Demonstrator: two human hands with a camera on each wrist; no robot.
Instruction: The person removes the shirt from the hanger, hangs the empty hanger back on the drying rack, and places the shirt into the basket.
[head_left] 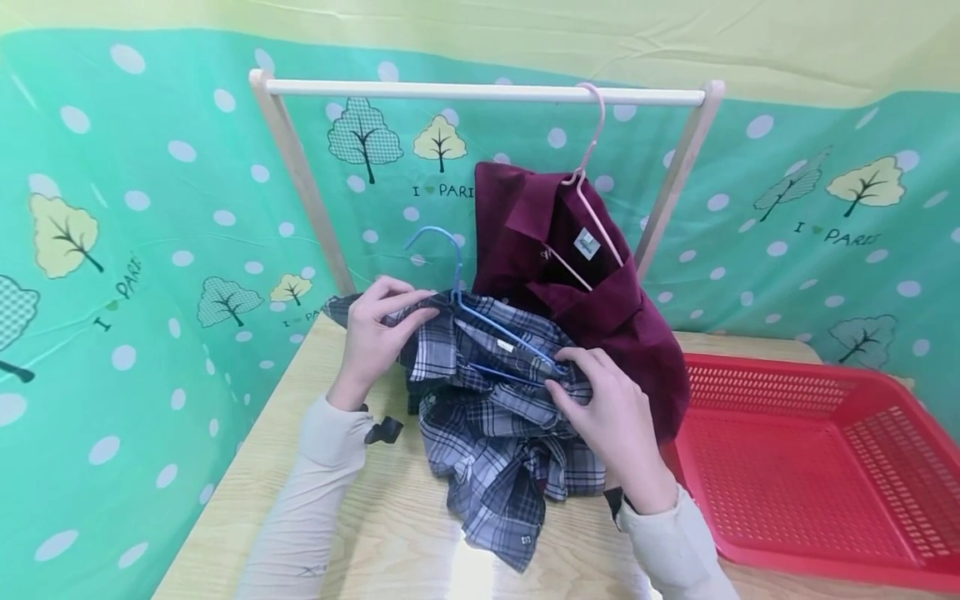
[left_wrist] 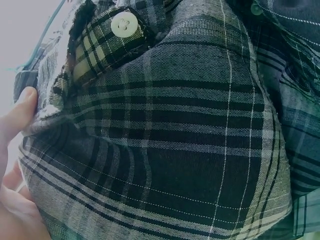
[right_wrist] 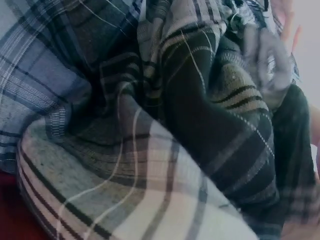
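Note:
A grey-and-blue plaid shirt (head_left: 487, 417) hangs bunched over the table, with a blue hanger (head_left: 459, 258) inside its collar and the hook sticking up free. My left hand (head_left: 378, 333) pinches the shirt's shoulder beside the hook. At the other shoulder, my right hand (head_left: 611, 408) pinches the cloth near the hanger's right arm. Plaid cloth (left_wrist: 165, 125) with a white button fills the left wrist view, the left thumb (left_wrist: 22, 110) at its edge. Folds of the shirt (right_wrist: 150, 150) cover most of the blurred right wrist view.
Behind stands a rack with a white rail (head_left: 450, 90). A maroon shirt (head_left: 637, 333) hangs from it on a pink hanger (head_left: 596, 125), touching the plaid shirt's right side. On the right lies a red basket (head_left: 810, 375) on the wooden table (head_left: 247, 500).

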